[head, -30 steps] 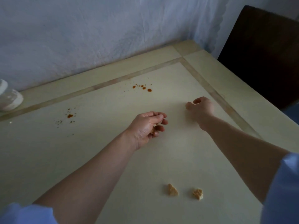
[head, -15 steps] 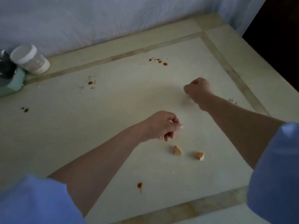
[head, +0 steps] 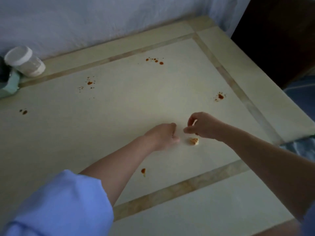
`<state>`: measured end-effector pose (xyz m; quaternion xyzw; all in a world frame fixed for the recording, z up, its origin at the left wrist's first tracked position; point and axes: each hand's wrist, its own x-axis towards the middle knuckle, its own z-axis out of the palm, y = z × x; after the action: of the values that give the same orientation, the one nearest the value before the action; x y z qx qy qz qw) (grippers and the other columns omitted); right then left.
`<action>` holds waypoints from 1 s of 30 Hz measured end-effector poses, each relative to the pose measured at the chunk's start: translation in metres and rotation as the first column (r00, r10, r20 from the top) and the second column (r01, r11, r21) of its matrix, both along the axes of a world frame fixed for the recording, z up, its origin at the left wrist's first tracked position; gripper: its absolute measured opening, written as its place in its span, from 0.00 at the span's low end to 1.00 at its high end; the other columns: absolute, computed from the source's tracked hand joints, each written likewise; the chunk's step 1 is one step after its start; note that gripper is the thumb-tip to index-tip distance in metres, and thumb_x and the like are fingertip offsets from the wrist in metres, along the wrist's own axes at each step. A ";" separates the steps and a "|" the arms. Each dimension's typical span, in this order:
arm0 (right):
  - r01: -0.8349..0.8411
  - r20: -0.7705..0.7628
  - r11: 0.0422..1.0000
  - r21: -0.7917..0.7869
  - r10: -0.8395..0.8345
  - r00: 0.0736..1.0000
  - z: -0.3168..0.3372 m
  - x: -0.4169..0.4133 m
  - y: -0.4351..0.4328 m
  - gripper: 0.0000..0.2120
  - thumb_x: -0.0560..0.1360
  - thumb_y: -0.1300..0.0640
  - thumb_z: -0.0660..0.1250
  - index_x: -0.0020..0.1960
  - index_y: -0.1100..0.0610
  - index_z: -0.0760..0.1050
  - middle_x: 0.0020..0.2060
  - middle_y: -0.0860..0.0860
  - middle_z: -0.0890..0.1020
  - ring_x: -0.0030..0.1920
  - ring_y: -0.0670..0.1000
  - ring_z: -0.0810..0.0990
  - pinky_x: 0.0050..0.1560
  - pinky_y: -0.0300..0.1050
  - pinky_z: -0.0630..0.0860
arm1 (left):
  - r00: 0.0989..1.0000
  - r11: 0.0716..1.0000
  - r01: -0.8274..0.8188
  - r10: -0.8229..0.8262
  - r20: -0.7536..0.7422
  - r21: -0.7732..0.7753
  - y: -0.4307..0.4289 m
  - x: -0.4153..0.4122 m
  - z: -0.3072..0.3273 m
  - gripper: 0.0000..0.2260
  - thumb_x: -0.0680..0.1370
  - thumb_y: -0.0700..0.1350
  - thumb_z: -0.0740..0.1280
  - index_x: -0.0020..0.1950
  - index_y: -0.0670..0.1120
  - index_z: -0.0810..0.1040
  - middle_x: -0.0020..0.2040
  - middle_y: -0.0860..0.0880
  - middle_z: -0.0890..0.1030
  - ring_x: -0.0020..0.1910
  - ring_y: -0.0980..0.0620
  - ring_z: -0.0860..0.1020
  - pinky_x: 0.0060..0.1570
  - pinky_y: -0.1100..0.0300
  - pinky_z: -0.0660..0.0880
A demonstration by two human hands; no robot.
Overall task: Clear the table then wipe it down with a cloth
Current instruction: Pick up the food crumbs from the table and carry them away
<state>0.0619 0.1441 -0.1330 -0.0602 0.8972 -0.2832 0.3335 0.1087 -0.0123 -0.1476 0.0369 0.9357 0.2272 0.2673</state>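
The cream table [head: 105, 126] has a tan inlaid border. Several orange-red sauce stains mark it: a far group [head: 154, 60], a splatter at the right [head: 220, 96] and a drop near me [head: 143, 170]. One tan food crumb [head: 194, 141] lies at the centre. My left hand [head: 163, 135] is a fist pressed on the table just left of that crumb, closed over a second crumb hidden inside it. My right hand [head: 202, 126] hovers directly above the visible crumb, thumb and forefinger apart, with nothing seen between them.
A white-lidded jar [head: 25, 61] lies tilted at the far left against a pale teal object [head: 12, 82]. A white cloth-covered wall backs the table. Dark furniture [head: 281, 40] stands past the right edge, with blue fabric below it.
Both hands came toward me to the two crumbs. My left hand closed over the left crumb, which is now out of sight. My right hand loosened from a fist above the other crumb.
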 end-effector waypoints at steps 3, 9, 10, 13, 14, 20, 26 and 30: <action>-0.108 -0.073 0.977 0.182 0.123 0.990 -0.011 0.019 0.003 0.14 0.68 0.51 0.73 0.46 0.57 0.72 0.41 0.52 0.75 0.42 0.53 0.73 0.34 0.42 0.66 | 0.993 0.987 -0.119 0.121 -0.006 0.109 -0.010 0.007 -0.003 0.08 0.76 0.46 0.66 0.47 0.42 0.75 0.43 0.42 0.78 0.39 0.46 0.75 0.33 0.60 0.66; -0.081 -0.114 0.956 0.283 0.117 0.987 -0.011 0.039 -0.010 0.11 0.74 0.52 0.67 0.44 0.57 0.68 0.43 0.55 0.74 0.42 0.54 0.73 0.33 0.41 0.66 | 0.922 0.818 -0.379 0.375 0.099 0.433 -0.043 0.044 0.000 0.11 0.76 0.38 0.65 0.35 0.46 0.69 0.31 0.47 0.78 0.19 0.58 0.71 0.21 0.68 0.64; -0.062 -0.115 0.956 0.287 0.098 0.989 -0.010 0.042 -0.012 0.09 0.75 0.53 0.66 0.44 0.58 0.68 0.43 0.55 0.74 0.42 0.54 0.73 0.31 0.41 0.65 | 0.901 0.765 -0.425 0.409 0.146 0.484 -0.050 0.051 0.003 0.10 0.76 0.37 0.64 0.36 0.46 0.68 0.32 0.47 0.79 0.20 0.59 0.71 0.20 0.68 0.63; 0.001 -0.158 0.959 0.283 0.046 0.986 -0.006 0.052 -0.024 0.08 0.75 0.55 0.64 0.44 0.60 0.74 0.43 0.58 0.78 0.41 0.55 0.75 0.35 0.42 0.69 | 0.847 0.633 -0.525 0.454 0.277 0.569 -0.074 0.073 0.012 0.07 0.76 0.35 0.62 0.43 0.46 0.71 0.35 0.46 0.79 0.22 0.57 0.72 0.20 0.68 0.62; 0.021 -0.167 0.972 0.232 0.019 0.986 -0.003 0.056 -0.034 0.08 0.74 0.56 0.64 0.44 0.62 0.77 0.41 0.59 0.80 0.39 0.55 0.76 0.36 0.42 0.70 | 0.832 0.604 -0.550 0.459 0.312 0.577 -0.084 0.080 0.016 0.06 0.76 0.35 0.62 0.45 0.46 0.73 0.35 0.46 0.78 0.23 0.57 0.73 0.20 0.68 0.62; 0.404 0.344 0.783 -0.473 -0.258 0.903 0.023 0.097 -0.132 0.11 0.75 0.62 0.62 0.34 0.59 0.73 0.28 0.53 0.71 0.23 0.46 0.67 0.19 0.34 0.62 | 0.680 0.355 -0.699 0.601 0.421 0.621 -0.162 0.135 0.037 0.05 0.77 0.39 0.66 0.41 0.42 0.75 0.34 0.46 0.78 0.23 0.58 0.73 0.20 0.69 0.63; 0.415 0.502 0.686 -0.597 -0.084 0.861 0.028 0.140 -0.195 0.09 0.76 0.63 0.65 0.36 0.60 0.72 0.31 0.54 0.75 0.27 0.46 0.72 0.19 0.32 0.65 | 0.615 0.451 -0.759 0.732 0.292 0.469 -0.213 0.181 0.039 0.05 0.78 0.39 0.64 0.42 0.44 0.76 0.36 0.46 0.79 0.27 0.55 0.74 0.22 0.67 0.63; 0.201 0.273 0.861 -0.467 -0.076 0.959 0.009 0.152 -0.218 0.05 0.73 0.62 0.69 0.41 0.59 0.73 0.30 0.53 0.75 0.27 0.48 0.72 0.24 0.36 0.68 | 0.559 0.411 -0.793 0.784 0.269 0.449 -0.219 0.203 0.030 0.07 0.78 0.40 0.64 0.40 0.43 0.75 0.33 0.47 0.78 0.23 0.57 0.73 0.21 0.67 0.63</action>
<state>0.2139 -0.0740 -0.1240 -0.0421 0.7497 -0.5300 0.3942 0.3121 -0.2312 -0.1173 -0.3376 0.7392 0.5712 0.1155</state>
